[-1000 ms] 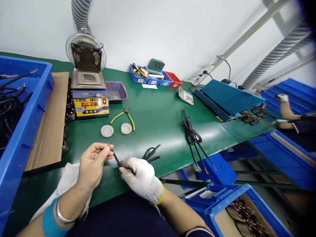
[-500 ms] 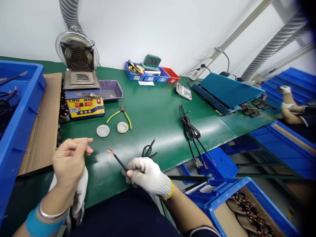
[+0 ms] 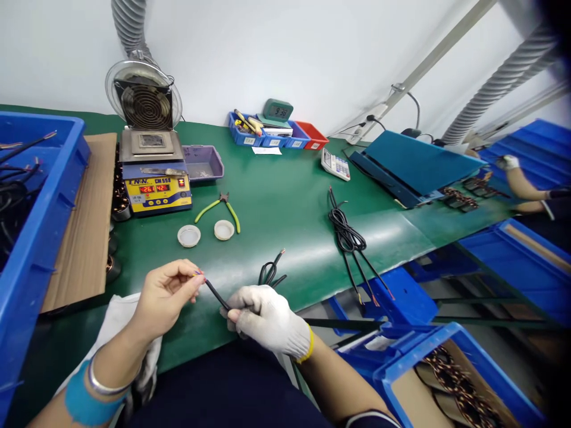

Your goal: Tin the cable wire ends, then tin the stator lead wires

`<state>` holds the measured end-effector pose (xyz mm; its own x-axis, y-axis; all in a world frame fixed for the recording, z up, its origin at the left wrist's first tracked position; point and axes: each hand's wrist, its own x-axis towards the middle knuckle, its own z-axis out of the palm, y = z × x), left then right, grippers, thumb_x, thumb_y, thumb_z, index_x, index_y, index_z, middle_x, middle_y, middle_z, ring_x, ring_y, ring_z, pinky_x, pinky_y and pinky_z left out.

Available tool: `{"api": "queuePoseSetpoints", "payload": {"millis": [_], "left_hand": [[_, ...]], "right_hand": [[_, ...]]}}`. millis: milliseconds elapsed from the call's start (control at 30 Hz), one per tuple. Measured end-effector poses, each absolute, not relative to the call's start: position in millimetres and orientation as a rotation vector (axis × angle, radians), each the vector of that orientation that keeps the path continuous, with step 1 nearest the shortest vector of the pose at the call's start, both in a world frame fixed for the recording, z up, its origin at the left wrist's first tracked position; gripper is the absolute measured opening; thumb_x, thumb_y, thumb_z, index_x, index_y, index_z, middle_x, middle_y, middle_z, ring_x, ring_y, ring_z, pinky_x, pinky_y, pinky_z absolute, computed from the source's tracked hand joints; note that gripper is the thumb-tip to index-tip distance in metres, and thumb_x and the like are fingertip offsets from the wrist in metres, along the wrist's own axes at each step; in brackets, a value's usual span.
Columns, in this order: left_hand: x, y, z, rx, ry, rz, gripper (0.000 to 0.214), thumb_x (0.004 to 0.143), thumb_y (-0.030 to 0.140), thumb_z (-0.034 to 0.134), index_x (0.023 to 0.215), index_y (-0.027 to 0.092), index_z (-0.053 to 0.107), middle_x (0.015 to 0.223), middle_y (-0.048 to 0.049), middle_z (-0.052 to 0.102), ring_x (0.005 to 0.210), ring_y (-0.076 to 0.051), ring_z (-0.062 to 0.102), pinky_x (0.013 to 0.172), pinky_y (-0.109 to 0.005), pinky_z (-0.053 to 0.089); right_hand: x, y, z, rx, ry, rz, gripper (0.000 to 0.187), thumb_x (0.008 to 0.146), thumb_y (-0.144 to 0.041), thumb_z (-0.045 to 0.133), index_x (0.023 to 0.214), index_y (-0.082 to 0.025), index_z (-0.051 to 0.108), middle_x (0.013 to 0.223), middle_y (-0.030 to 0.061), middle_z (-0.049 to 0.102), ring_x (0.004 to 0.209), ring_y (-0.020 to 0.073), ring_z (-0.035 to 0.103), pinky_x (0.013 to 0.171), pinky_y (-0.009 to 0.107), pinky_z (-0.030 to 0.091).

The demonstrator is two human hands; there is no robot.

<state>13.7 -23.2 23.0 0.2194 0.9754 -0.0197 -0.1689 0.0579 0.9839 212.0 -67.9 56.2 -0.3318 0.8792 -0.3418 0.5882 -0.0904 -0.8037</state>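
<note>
A black cable (image 3: 217, 293) with thin coloured wires at its stripped end lies between my two hands. My right hand (image 3: 263, 318), in a white glove with a yellow cuff, grips the black sheath. My bare left hand (image 3: 172, 294) pinches the coloured wires at the tip with thumb and forefinger. Beyond the glove a loop of black cable (image 3: 268, 272) rests on the green bench (image 3: 267, 202). Green-handled cutters (image 3: 218, 209) lie spread near two small round dishes (image 3: 188, 236). A white glove (image 3: 118, 315) lies under my left forearm.
A solder pot (image 3: 156, 190) with a lit display stands behind the dishes. A blue crate (image 3: 66, 172) of cables is at left. Bundled black cables (image 3: 348, 235) and a calculator (image 3: 335, 164) lie to the right. A crate of coils (image 3: 388, 386) sits below. Another person's arm (image 3: 524, 181) shows far right.
My left hand has moved right and closed on the coloured wires at the cable's end. My right hand holds the cable in about the same place.
</note>
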Motion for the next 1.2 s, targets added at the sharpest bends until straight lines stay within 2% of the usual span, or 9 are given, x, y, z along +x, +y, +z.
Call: {"api": "queuePoseSetpoints", "payload": {"millis": [100, 333, 467, 633, 700, 833, 900, 1033, 1200], "left_hand": [[18, -25, 22, 1.126, 1.027, 1.167, 0.017, 0.073, 0.024, 0.068, 0.06, 0.016, 0.061, 0.065, 0.0, 0.058, 0.047, -0.009, 0.053, 0.044, -0.02, 0.047], [27, -34, 12, 0.97, 1.146, 1.333, 0.017, 0.075, 0.026, 0.068, 0.062, 0.018, 0.06, 0.058, 0.0024, 0.058, 0.05, -0.009, 0.055, 0.051, -0.02, 0.047], [23, -32, 14, 0.846, 1.071, 1.454, 0.016, 0.076, 0.026, 0.067, 0.064, 0.018, 0.059, 0.061, 0.0032, 0.057, 0.053, -0.009, 0.054, 0.058, -0.023, 0.048], [7, -21, 24, 0.587, 1.035, 1.646, 0.014, 0.075, 0.024, 0.067, 0.065, 0.021, 0.058, 0.065, 0.0047, 0.057, 0.053, -0.007, 0.049, 0.055, -0.021, 0.043], [6, -23, 26, 0.732, 1.001, 1.524, 0.015, 0.076, 0.024, 0.065, 0.063, 0.02, 0.058, 0.062, 0.004, 0.055, 0.054, -0.008, 0.049, 0.054, -0.021, 0.041], [17, -42, 23, 1.183, 0.803, 0.892, 0.01, 0.07, 0.024, 0.067, 0.07, 0.018, 0.059, 0.064, 0.0005, 0.058, 0.055, -0.01, 0.051, 0.052, -0.022, 0.041], [23, -49, 20, 1.284, 0.765, 0.702, 0.015, 0.068, 0.027, 0.068, 0.075, 0.016, 0.059, 0.067, -0.0016, 0.06, 0.055, -0.011, 0.051, 0.054, -0.024, 0.042], [25, -52, 16, 1.356, 0.827, 0.667, 0.02, 0.069, 0.033, 0.065, 0.077, 0.016, 0.059, 0.068, -0.003, 0.061, 0.055, -0.012, 0.052, 0.053, -0.024, 0.042], [23, -50, 15, 1.409, 0.852, 0.665, 0.017, 0.071, 0.033, 0.063, 0.075, 0.017, 0.058, 0.06, 0.0005, 0.057, 0.053, -0.012, 0.053, 0.053, -0.024, 0.04]], "right_hand": [[210, -66, 60, -1.612, -1.893, 1.332, 0.017, 0.082, -0.026, 0.051, 0.076, -0.017, 0.065, 0.072, -0.0009, 0.066, 0.068, 0.009, 0.059, 0.06, 0.017, 0.042], [194, -62, 63, -1.717, -1.931, 1.157, 0.018, 0.081, -0.028, 0.053, 0.072, -0.018, 0.065, 0.073, 0.0008, 0.066, 0.068, 0.0104, 0.058, 0.058, 0.018, 0.04], [190, -58, 63, -1.705, -1.893, 1.14, 0.017, 0.082, -0.024, 0.05, 0.079, -0.018, 0.066, 0.071, -0.0009, 0.066, 0.065, 0.009, 0.058, 0.061, 0.018, 0.041], [196, -29, 83, -1.843, -1.974, 0.962, 0.019, 0.08, -0.029, 0.052, 0.08, -0.019, 0.068, 0.068, -0.0024, 0.065, 0.062, 0.0086, 0.056, 0.058, 0.019, 0.039], [198, -9, 93, -1.958, -2.051, 0.875, 0.02, 0.079, -0.033, 0.052, 0.078, -0.021, 0.068, 0.066, -0.0037, 0.064, 0.061, 0.0084, 0.055, 0.055, 0.018, 0.035], [194, 36, 103, -2.064, -2.293, 0.756, 0.022, 0.077, -0.036, 0.051, 0.078, -0.022, 0.068, 0.063, -0.0048, 0.061, 0.057, 0.0079, 0.051, 0.051, 0.018, 0.03], [187, 54, 103, -2.06, -2.419, 0.75, 0.02, 0.076, -0.033, 0.052, 0.078, -0.022, 0.068, 0.065, -0.0046, 0.062, 0.057, 0.0077, 0.05, 0.052, 0.018, 0.03], [174, 75, 98, -2.035, -2.635, 0.726, 0.022, 0.074, -0.032, 0.052, 0.081, -0.023, 0.07, 0.074, -0.0028, 0.065, 0.059, 0.008, 0.051, 0.051, 0.018, 0.028], [166, 87, 94, -2.028, -2.815, 0.669, 0.026, 0.075, -0.036, 0.05, 0.083, -0.023, 0.07, 0.078, -0.001, 0.065, 0.062, 0.0097, 0.052, 0.049, 0.019, 0.028]]}}
